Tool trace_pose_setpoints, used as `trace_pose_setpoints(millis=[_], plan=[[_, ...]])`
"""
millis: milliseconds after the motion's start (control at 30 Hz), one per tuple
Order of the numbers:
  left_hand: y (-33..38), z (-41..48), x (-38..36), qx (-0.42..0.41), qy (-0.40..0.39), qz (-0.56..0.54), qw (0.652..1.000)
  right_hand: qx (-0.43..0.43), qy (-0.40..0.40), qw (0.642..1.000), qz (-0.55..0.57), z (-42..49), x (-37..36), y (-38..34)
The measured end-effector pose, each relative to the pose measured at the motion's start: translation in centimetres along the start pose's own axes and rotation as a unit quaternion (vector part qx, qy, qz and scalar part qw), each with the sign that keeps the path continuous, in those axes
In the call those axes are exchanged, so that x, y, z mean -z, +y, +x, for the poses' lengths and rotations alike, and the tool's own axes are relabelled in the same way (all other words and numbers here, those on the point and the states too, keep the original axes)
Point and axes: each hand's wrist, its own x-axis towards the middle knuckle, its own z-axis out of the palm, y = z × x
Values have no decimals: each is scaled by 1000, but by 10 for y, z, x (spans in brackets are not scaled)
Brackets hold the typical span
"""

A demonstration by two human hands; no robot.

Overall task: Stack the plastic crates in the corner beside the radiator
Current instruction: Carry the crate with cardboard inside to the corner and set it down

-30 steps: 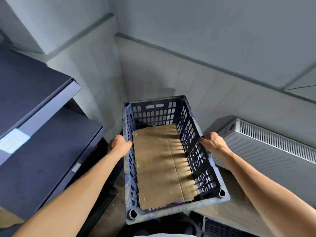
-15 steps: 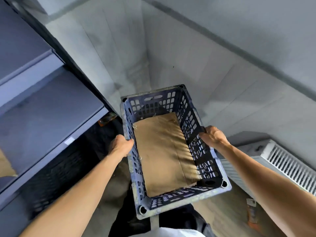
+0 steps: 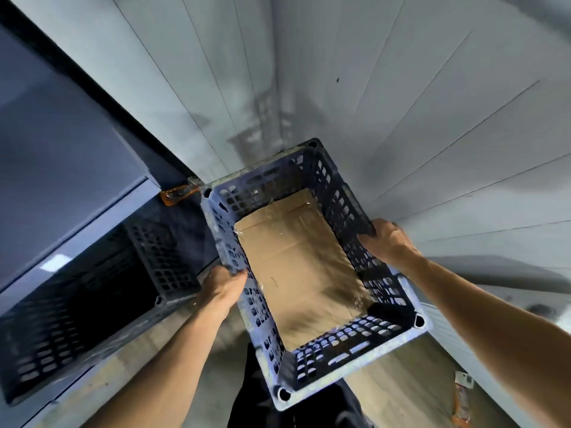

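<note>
A dark blue slotted plastic crate (image 3: 346, 344) hangs in front of me, lined with a sheet of brown cardboard (image 3: 296, 267). My left hand (image 3: 224, 285) grips its left long rim. My right hand (image 3: 387, 239) grips the right long rim. The crate points toward the room corner (image 3: 272, 97) where two pale panelled walls meet. The white radiator (image 3: 506, 291) shows at the right edge, behind my right forearm. A second dark slotted crate (image 3: 92, 304) sits low on the left under the shelf.
A dark blue metal shelf unit (image 3: 61, 156) fills the left side. An orange object (image 3: 176, 194) lies at its far end near the wall. Wooden floor (image 3: 408, 372) shows below the crate, with a small orange packet (image 3: 462, 400) by the radiator.
The view has tilted down and closer to the corner. The crate held in both hands has moved forward and lower, and the radiator has slid toward the right edge.
</note>
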Motion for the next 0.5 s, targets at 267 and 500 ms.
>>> trace_pose_setpoints(millis=[267,500], plan=[[-25,88,-73,10,-29,-37,999,-19,8,999,-30,90,-57,35],[-49,153,-138,32,-39,-36,998,-16,10,999,-43,154,-107,66]])
